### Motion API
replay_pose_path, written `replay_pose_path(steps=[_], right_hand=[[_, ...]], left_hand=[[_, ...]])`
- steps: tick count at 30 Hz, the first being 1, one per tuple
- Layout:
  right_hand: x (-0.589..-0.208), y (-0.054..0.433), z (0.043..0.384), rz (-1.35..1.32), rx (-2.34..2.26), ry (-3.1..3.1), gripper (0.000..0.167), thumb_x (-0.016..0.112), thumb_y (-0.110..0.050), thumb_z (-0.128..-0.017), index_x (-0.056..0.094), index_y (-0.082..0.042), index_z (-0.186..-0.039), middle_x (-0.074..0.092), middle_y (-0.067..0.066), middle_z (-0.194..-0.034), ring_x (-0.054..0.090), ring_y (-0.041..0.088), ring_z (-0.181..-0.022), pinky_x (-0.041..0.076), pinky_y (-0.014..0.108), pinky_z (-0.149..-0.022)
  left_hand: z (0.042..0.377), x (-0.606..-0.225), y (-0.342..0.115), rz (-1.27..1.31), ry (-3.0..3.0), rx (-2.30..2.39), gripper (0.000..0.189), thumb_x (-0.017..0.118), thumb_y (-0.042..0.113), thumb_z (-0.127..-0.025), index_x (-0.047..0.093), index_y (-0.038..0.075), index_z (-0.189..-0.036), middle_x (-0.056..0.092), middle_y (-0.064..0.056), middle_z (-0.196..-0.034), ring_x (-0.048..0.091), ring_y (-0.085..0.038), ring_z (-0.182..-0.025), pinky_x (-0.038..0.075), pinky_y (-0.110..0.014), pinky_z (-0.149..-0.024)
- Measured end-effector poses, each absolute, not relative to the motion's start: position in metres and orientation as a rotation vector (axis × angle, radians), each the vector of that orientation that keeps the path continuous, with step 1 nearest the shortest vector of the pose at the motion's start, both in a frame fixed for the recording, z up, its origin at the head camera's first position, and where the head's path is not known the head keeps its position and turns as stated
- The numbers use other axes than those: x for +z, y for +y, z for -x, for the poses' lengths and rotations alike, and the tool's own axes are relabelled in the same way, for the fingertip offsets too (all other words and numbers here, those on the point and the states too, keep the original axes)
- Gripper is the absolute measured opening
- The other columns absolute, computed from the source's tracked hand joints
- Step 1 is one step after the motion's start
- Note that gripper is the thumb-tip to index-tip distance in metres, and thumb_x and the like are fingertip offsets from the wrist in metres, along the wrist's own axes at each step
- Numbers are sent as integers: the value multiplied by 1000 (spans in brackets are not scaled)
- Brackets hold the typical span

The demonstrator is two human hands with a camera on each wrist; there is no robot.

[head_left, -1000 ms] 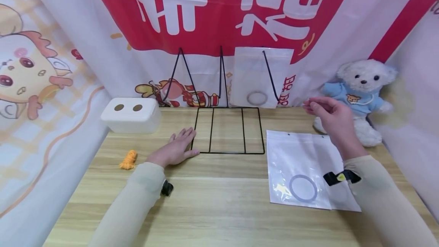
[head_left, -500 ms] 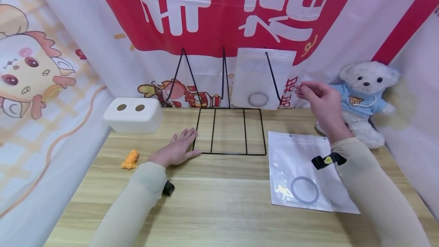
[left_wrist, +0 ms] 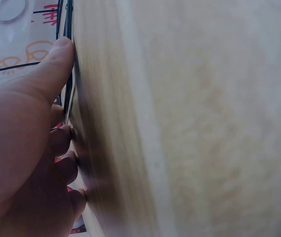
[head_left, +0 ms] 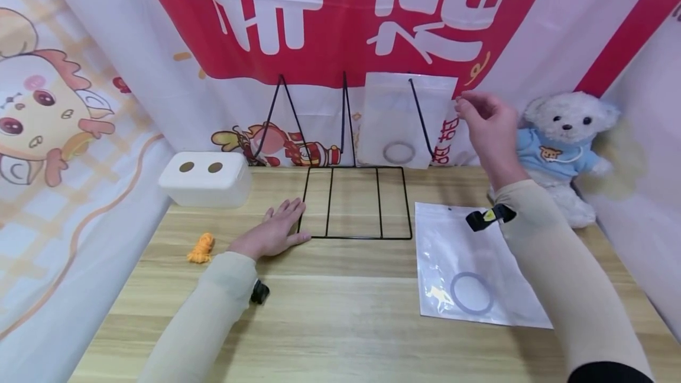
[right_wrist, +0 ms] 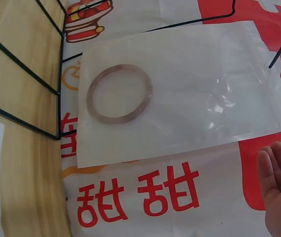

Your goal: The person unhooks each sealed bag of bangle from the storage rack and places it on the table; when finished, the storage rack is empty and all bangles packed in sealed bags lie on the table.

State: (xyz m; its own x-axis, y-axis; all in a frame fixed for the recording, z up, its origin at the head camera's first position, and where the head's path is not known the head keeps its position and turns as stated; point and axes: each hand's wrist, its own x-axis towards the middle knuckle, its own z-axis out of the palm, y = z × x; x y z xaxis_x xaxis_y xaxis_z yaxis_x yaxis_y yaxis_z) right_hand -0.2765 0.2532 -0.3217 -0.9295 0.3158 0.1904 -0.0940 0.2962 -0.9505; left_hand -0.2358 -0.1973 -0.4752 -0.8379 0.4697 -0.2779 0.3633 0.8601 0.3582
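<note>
The left hand (head_left: 273, 232), grip released, is resting against the left side of the wire rack (head_left: 362, 238); one pouch (head_left: 393, 117) is hanging at its right; farther right, a second pouch (head_left: 470, 259) is lying on the counter (head_left: 340, 324), the right hand (head_left: 490, 126) hovering, grip loose

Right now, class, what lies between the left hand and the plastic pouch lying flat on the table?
In the head view, the black wire rack's base lies between the left hand and the pouch, then a narrow strip of wood-grain tabletop.
</note>
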Motion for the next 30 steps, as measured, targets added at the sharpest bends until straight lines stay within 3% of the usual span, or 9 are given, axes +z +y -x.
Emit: replay_pose_path(steps=[15,30], right_hand=[[-324,241,281,175,1675,-2107,37,70,-42,-105,76,-26,-139,72,2,-140,63,10,-113,57,24,-99],[-325,237,277,200,1782,-2020,35,75,-41,-102,77,-21,-131,72,-5,-129,63,14,-115,57,32,-107]], left_hand=[[237,-475,-196,-622,2678,399,86,53,51,-112,15,5,-174,6,-18,-183,3,-44,-169,4,-71,-134],[236,-472,-196,-626,2676,405,86,55,49,-112,15,4,-173,6,-19,-183,3,-45,-169,4,-72,-133]])
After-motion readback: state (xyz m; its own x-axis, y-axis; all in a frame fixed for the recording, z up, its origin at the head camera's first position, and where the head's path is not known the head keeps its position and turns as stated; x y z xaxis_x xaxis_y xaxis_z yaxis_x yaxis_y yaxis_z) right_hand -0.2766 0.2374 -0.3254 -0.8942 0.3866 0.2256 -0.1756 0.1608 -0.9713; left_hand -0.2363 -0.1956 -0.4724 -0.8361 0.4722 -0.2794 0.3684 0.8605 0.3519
